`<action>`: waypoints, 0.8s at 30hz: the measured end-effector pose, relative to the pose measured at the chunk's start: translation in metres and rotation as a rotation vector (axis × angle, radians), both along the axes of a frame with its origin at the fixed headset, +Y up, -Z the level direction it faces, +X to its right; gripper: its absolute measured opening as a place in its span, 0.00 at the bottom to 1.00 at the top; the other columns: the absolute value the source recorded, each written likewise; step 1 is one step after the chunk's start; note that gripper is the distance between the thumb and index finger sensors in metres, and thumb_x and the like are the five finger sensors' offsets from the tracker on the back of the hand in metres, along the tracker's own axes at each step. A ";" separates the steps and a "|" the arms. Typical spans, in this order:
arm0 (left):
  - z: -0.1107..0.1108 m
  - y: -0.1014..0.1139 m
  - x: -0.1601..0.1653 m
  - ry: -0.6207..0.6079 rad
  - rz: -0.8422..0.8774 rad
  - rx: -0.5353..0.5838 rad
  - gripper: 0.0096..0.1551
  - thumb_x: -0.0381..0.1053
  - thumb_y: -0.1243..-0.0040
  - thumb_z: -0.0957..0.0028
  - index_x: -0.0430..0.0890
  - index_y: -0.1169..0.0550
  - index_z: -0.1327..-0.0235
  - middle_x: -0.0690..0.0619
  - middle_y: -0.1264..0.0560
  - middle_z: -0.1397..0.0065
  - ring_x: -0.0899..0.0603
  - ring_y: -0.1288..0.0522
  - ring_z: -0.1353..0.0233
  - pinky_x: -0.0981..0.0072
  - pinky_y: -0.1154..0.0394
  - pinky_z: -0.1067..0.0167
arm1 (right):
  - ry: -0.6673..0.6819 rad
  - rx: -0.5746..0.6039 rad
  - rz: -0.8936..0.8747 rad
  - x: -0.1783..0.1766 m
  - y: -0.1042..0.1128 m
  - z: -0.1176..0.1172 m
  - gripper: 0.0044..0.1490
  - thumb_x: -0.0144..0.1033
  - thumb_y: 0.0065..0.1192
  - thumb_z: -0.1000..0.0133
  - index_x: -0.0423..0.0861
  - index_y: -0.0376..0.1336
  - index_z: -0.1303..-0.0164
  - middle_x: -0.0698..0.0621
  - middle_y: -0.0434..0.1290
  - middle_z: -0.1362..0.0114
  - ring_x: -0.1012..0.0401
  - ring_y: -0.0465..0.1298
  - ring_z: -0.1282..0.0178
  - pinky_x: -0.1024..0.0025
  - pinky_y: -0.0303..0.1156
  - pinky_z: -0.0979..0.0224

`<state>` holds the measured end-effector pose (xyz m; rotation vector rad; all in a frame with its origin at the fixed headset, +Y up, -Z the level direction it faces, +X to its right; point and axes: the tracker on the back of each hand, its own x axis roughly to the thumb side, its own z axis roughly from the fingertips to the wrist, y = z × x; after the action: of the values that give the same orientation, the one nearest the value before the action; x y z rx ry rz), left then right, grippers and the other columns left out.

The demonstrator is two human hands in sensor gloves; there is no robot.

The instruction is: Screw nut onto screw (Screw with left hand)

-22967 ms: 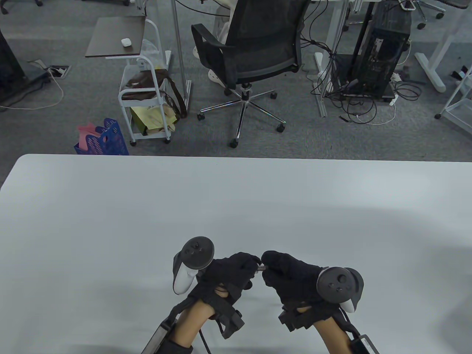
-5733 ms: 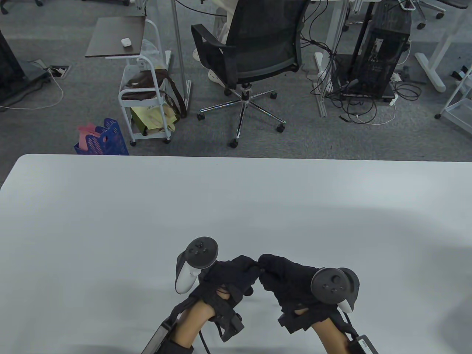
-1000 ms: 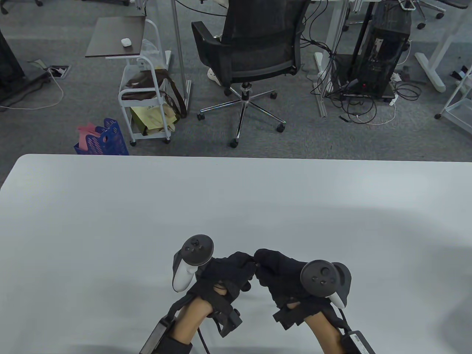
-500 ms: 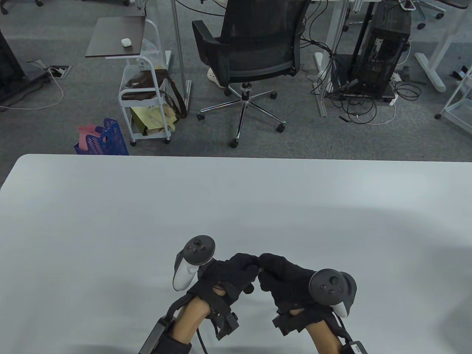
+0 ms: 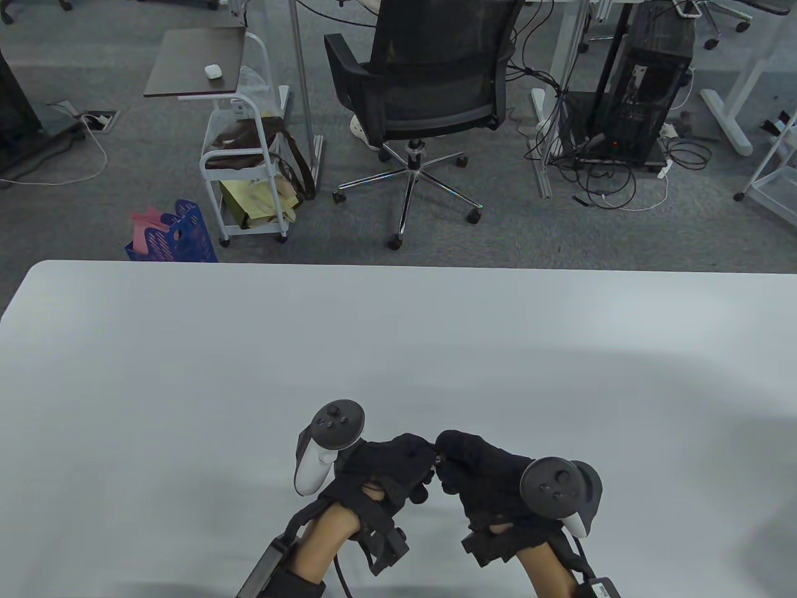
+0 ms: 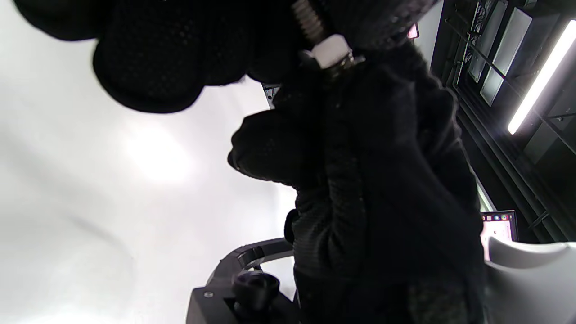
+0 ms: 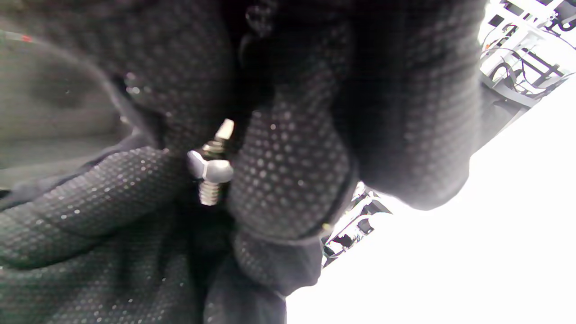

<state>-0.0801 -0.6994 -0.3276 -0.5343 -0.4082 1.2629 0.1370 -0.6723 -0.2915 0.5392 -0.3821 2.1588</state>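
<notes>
Both gloved hands meet low at the table's middle. A sliver of the metal screw (image 5: 439, 459) shows between them. My left hand (image 5: 428, 460) pinches the wing nut (image 7: 210, 167) at its fingertips. My right hand (image 5: 447, 461) grips the screw's other end. In the left wrist view the bright nut (image 6: 330, 48) sits close against my right hand's glove (image 6: 382, 157), with bare thread (image 6: 307, 20) running up under my left fingers. In the right wrist view a short threaded end (image 7: 209, 194) sticks out past the nut. Both hands are held a little above the table.
The white table (image 5: 398, 342) stretches wide around the hands, its far edge at mid-frame. Beyond it on the floor stand an office chair (image 5: 429, 81), a white cart (image 5: 243, 162) and a blue basket (image 5: 177, 233).
The hands stay joined on the screw and nut. My right hand has rolled and shifted slightly right over the last second. The bare shaft seen between the hands 23 s ago is now almost covered.
</notes>
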 end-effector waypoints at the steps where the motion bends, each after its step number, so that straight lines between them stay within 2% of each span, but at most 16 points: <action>1: 0.000 0.001 0.001 -0.013 0.003 0.005 0.32 0.52 0.46 0.52 0.34 0.26 0.40 0.31 0.26 0.40 0.30 0.21 0.52 0.33 0.31 0.48 | 0.000 0.001 0.000 0.000 0.000 0.000 0.30 0.39 0.77 0.60 0.45 0.73 0.48 0.48 0.85 0.52 0.62 0.93 0.69 0.63 0.92 0.60; 4: 0.000 0.001 0.000 -0.059 0.035 -0.019 0.33 0.52 0.45 0.51 0.37 0.31 0.36 0.33 0.29 0.36 0.32 0.22 0.49 0.35 0.32 0.45 | 0.003 0.005 -0.014 0.001 0.002 0.001 0.30 0.39 0.78 0.60 0.45 0.73 0.48 0.48 0.85 0.52 0.62 0.93 0.68 0.63 0.92 0.60; 7: 0.001 -0.002 -0.002 -0.036 0.067 -0.049 0.40 0.59 0.48 0.51 0.37 0.35 0.30 0.31 0.31 0.34 0.31 0.23 0.47 0.35 0.33 0.44 | 0.003 -0.001 -0.043 0.002 0.002 0.001 0.30 0.39 0.78 0.60 0.45 0.73 0.48 0.48 0.85 0.52 0.62 0.93 0.68 0.63 0.92 0.59; 10: 0.000 0.000 0.000 0.011 0.031 0.001 0.34 0.55 0.46 0.52 0.34 0.24 0.41 0.30 0.24 0.41 0.30 0.20 0.53 0.33 0.30 0.49 | -0.001 0.010 -0.015 0.001 0.002 0.001 0.30 0.40 0.78 0.61 0.45 0.73 0.49 0.48 0.85 0.52 0.62 0.93 0.69 0.63 0.92 0.60; 13: 0.001 0.002 0.000 -0.015 0.010 0.002 0.32 0.53 0.46 0.52 0.34 0.26 0.41 0.31 0.25 0.42 0.31 0.21 0.54 0.34 0.31 0.49 | 0.004 0.016 -0.002 0.000 0.002 0.001 0.30 0.40 0.78 0.60 0.45 0.73 0.49 0.48 0.85 0.52 0.62 0.93 0.69 0.63 0.92 0.60; 16: 0.000 0.002 -0.001 -0.069 0.052 -0.029 0.33 0.53 0.45 0.51 0.37 0.31 0.37 0.33 0.28 0.38 0.32 0.22 0.50 0.35 0.32 0.46 | 0.005 0.017 -0.021 0.000 0.003 0.002 0.30 0.40 0.78 0.60 0.45 0.73 0.48 0.48 0.85 0.52 0.62 0.93 0.69 0.63 0.92 0.60; 19: 0.001 0.001 -0.002 -0.040 0.086 -0.030 0.40 0.60 0.47 0.51 0.38 0.35 0.30 0.32 0.31 0.34 0.32 0.23 0.47 0.35 0.33 0.44 | 0.005 0.006 -0.047 0.002 0.003 0.001 0.30 0.39 0.78 0.60 0.45 0.73 0.48 0.48 0.85 0.52 0.62 0.93 0.68 0.63 0.92 0.59; 22: 0.001 0.004 -0.001 0.032 0.031 0.029 0.34 0.56 0.46 0.52 0.35 0.24 0.40 0.30 0.25 0.41 0.30 0.21 0.53 0.33 0.31 0.48 | 0.002 0.005 -0.045 0.002 0.002 0.000 0.30 0.39 0.78 0.60 0.45 0.73 0.48 0.48 0.85 0.52 0.62 0.93 0.68 0.62 0.92 0.59; 24: 0.002 0.007 0.001 -0.002 0.020 0.026 0.32 0.53 0.45 0.52 0.34 0.25 0.41 0.31 0.25 0.42 0.30 0.21 0.53 0.33 0.31 0.48 | 0.002 0.014 -0.030 0.002 0.003 0.001 0.30 0.40 0.78 0.60 0.45 0.73 0.48 0.48 0.85 0.52 0.62 0.93 0.69 0.63 0.92 0.59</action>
<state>-0.0793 -0.6923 -0.3252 -0.5106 -0.4317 1.2752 0.1389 -0.6694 -0.2906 0.5407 -0.4025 2.1279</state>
